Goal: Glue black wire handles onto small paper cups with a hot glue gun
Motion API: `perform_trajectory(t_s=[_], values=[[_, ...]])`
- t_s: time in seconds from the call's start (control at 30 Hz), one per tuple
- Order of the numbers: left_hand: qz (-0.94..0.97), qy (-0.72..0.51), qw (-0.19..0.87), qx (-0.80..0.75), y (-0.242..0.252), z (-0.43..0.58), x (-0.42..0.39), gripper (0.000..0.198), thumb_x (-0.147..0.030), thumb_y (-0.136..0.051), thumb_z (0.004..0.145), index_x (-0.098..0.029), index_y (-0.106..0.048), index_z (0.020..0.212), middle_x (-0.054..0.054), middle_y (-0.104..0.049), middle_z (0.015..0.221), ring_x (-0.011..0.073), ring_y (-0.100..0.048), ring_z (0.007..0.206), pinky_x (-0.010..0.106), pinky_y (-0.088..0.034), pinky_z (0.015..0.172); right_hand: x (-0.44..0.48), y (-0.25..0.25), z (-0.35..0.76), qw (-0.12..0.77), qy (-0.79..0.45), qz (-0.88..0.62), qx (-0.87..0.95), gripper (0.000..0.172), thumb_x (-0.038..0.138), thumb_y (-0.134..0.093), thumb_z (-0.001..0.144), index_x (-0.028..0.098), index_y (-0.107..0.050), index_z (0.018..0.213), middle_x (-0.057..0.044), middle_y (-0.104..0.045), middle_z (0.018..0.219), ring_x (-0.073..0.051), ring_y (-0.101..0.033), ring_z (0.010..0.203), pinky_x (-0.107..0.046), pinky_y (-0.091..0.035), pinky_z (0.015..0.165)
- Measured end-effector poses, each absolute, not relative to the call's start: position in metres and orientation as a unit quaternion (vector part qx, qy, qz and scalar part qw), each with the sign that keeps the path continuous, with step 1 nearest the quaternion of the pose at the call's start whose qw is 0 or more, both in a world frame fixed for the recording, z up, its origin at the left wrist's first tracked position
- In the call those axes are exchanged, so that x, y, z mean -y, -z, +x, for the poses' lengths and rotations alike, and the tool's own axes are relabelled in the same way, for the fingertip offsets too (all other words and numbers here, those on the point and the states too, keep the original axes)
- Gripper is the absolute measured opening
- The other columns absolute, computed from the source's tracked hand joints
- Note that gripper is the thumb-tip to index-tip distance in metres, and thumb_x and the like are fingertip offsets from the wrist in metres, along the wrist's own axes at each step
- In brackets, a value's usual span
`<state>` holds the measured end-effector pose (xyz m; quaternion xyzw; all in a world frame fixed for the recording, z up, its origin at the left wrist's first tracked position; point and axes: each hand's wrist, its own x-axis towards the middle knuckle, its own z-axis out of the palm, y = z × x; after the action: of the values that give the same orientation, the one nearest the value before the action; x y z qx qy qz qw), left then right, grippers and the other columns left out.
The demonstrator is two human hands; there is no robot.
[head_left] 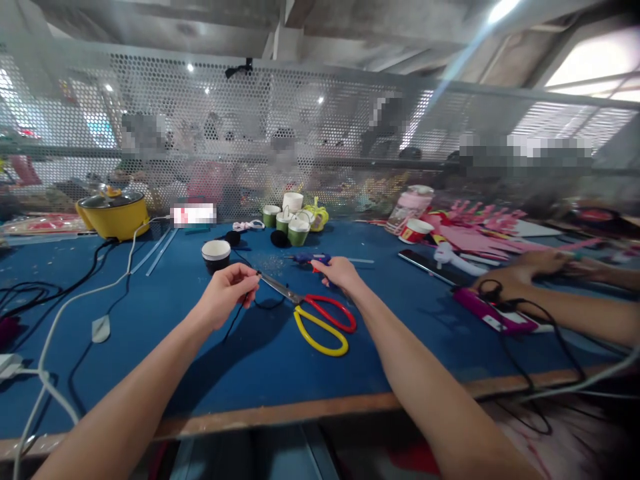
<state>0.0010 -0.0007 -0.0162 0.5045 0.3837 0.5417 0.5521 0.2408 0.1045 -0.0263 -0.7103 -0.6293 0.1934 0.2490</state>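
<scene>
My left hand [231, 293] is closed in a pinch on a thin black cord [231, 325], whose end hangs down toward the table. My right hand [341, 275] is wrapped round a blue hot glue gun [306, 258] with a red trigger; its nozzle points left. A clear glue stick [361, 261] sticks out behind it. Between my hands lie large scissors [296, 298] with one red and one yellow handle loop. Just beyond my left hand stands a paper cup [216, 253], white inside with a dark lower part.
Several small green and white cups [299, 230] stand at the back. A yellow electric pot [114, 217] is at left, with cables [75, 293] across the blue table [150, 347]. To the right lie a phone [425, 267], a purple power strip [493, 313] and another person's hands [530, 273].
</scene>
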Motion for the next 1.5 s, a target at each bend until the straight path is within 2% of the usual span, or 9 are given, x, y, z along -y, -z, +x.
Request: perform_trajectory(t_s=[0.1, 0.17, 0.23, 0.3, 0.37, 0.47, 0.73, 1.13, 1.5], values=[[0.502, -0.533, 0.567, -0.376, 0.016, 0.001, 0.002, 0.020, -0.028, -0.067, 0.064, -0.015, -0.051, 0.067, -0.004, -0.051, 0.052, 0.0058, -0.045, 0.043, 0.018, -0.035, 0.039, -0.107, 0.028, 0.238, 0.233, -0.161, -0.728, 0.625, 0.032, 0.037, -0.057, 0.073, 0.010, -0.061, 0.058, -0.015, -0.063, 0.061, -0.024, -0.063, 0.069, -0.030, -0.043, 0.062], [0.500, -0.530, 0.575, -0.372, 0.014, 0.001, 0.003, 0.021, -0.028, -0.067, 0.063, -0.015, -0.051, 0.067, -0.004, -0.051, 0.051, 0.0058, -0.045, 0.043, 0.018, -0.034, 0.039, -0.104, 0.025, 0.233, 0.239, -0.134, -0.731, 0.625, 0.022, 0.030, -0.061, 0.071, 0.009, -0.064, 0.066, -0.019, -0.064, 0.080, -0.028, -0.059, 0.088, -0.032, -0.041, 0.071], [0.494, -0.529, 0.582, -0.371, 0.013, 0.002, 0.004, 0.022, -0.028, -0.068, 0.063, -0.015, -0.051, 0.067, -0.004, -0.051, 0.051, 0.0058, -0.045, 0.043, 0.018, -0.034, 0.039, -0.095, 0.017, 0.225, 0.255, -0.126, -0.711, 0.643, 0.017, 0.025, -0.059, 0.073, 0.010, -0.066, 0.076, -0.019, -0.063, 0.094, -0.027, -0.054, 0.099, -0.031, -0.040, 0.077], [0.489, -0.524, 0.591, -0.370, 0.013, 0.003, 0.005, 0.023, -0.028, -0.069, 0.062, -0.015, -0.051, 0.067, -0.004, -0.051, 0.051, 0.0057, -0.045, 0.043, 0.017, -0.034, 0.038, -0.081, 0.008, 0.213, 0.269, -0.152, -0.666, 0.679, 0.023, 0.029, -0.053, 0.078, 0.012, -0.067, 0.080, -0.014, -0.064, 0.092, -0.022, -0.056, 0.093, -0.027, -0.041, 0.074], [0.483, -0.519, 0.601, -0.367, 0.013, 0.004, 0.006, 0.024, -0.028, -0.070, 0.061, -0.015, -0.051, 0.068, -0.004, -0.052, 0.052, 0.0056, -0.045, 0.043, 0.017, -0.034, 0.038, -0.064, -0.001, 0.198, 0.277, -0.224, -0.600, 0.716, 0.031, 0.036, -0.045, 0.083, 0.015, -0.068, 0.084, -0.007, -0.065, 0.082, -0.014, -0.058, 0.073, -0.023, -0.043, 0.062], [0.473, -0.515, 0.615, -0.365, 0.012, 0.003, 0.007, 0.025, -0.029, -0.071, 0.060, -0.015, -0.051, 0.068, -0.004, -0.052, 0.053, 0.0058, -0.046, 0.043, 0.017, -0.034, 0.039, -0.041, -0.010, 0.176, 0.334, -0.487, -0.413, 0.693, 0.039, 0.042, -0.044, 0.083, 0.011, -0.067, 0.088, -0.008, -0.063, 0.075, -0.009, -0.051, 0.058, -0.021, -0.040, 0.050], [0.459, -0.507, 0.643, -0.344, 0.011, 0.001, 0.007, 0.024, -0.029, -0.072, 0.060, -0.015, -0.052, 0.065, -0.003, -0.053, 0.054, 0.0059, -0.046, 0.045, 0.017, -0.035, 0.040, -0.026, 0.011, 0.153, 0.428, -0.626, -0.305, 0.576, 0.044, 0.051, -0.050, 0.077, 0.013, -0.068, 0.087, -0.005, -0.060, 0.071, -0.009, -0.051, 0.058, -0.022, -0.039, 0.047], [0.462, -0.510, 0.642, -0.339, 0.008, 0.003, 0.010, 0.024, -0.030, -0.071, 0.061, -0.015, -0.052, 0.065, -0.002, -0.054, 0.054, 0.0057, -0.047, 0.044, 0.017, -0.034, 0.041, -0.016, 0.015, 0.148, 0.463, -0.648, -0.257, 0.547, 0.034, 0.043, -0.053, 0.076, 0.014, -0.069, 0.085, -0.004, -0.062, 0.066, -0.011, -0.055, 0.060, -0.023, -0.040, 0.051], [0.461, -0.525, 0.633, -0.333, 0.008, 0.003, 0.009, 0.025, -0.030, -0.072, 0.059, -0.014, -0.054, 0.066, -0.003, -0.052, 0.054, 0.0054, -0.046, 0.044, 0.017, -0.033, 0.039, -0.011, 0.013, 0.149, 0.484, -0.595, -0.261, 0.587, 0.030, 0.040, -0.054, 0.076, 0.017, -0.069, 0.087, -0.004, -0.063, 0.072, -0.011, -0.054, 0.063, -0.024, -0.042, 0.053]])
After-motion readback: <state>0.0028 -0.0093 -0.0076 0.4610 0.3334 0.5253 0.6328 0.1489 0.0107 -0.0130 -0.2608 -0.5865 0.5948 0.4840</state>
